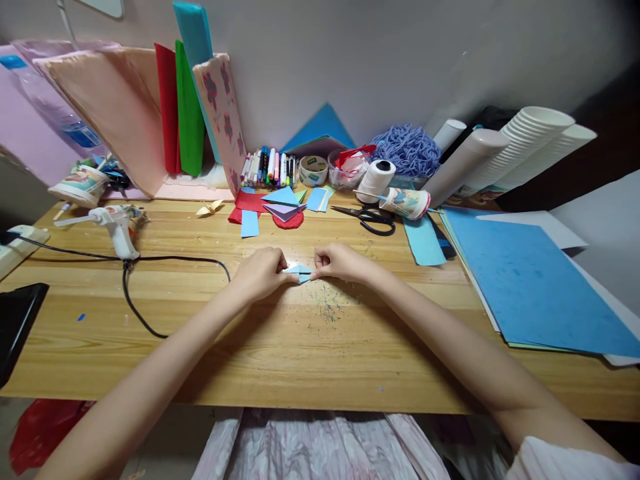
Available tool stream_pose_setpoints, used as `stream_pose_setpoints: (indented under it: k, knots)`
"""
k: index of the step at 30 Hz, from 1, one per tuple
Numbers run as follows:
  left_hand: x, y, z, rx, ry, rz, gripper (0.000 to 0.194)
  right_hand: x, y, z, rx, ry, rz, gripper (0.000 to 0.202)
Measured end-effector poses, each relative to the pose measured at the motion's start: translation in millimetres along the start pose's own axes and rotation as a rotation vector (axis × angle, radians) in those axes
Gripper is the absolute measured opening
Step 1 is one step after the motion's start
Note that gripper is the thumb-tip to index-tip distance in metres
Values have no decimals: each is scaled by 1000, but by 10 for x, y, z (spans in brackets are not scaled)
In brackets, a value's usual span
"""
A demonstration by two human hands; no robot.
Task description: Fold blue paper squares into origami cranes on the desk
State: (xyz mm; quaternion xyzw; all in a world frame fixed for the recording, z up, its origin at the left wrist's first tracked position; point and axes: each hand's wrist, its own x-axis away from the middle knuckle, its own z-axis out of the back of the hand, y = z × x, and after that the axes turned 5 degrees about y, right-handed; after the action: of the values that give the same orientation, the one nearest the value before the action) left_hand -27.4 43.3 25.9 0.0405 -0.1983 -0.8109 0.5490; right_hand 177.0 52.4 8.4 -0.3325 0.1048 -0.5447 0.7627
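Observation:
A small folded piece of light blue paper [299, 271] lies between my hands near the middle of the wooden table. My left hand [266, 272] pinches its left end between thumb and fingers. At the right end, the thumb and curled fingers of my right hand [338, 263] grip the paper too. Behind my hands are blue and lilac paper pieces [283, 209], red paper [253, 201] and a small light blue rectangle [250, 224]. A small folded yellowish paper shape [209, 208] sits to the left of them.
A white glue gun [118, 230] with a black cable [173, 259] lies at the left. Black-handled scissors [370, 217] and a decorated paper cup [406, 203] are behind my right hand. Large blue sheets [545, 283] cover the right side. Marker pens [270, 167] stand near the wall.

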Motion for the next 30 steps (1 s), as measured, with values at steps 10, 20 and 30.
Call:
stream_pose_setpoints:
  k: [10, 20, 30]
  knots:
    - [-5, -2, -286, 238, 87, -71, 29, 124, 239, -275, -280, 316, 249, 21]
    - [95, 15, -238, 819, -24, -35, 44, 145, 269, -291, -289, 591, 686, 10]
    - [57, 22, -268, 1275, -71, 176, 39, 174, 249, -297, -404, 461, 469, 44]
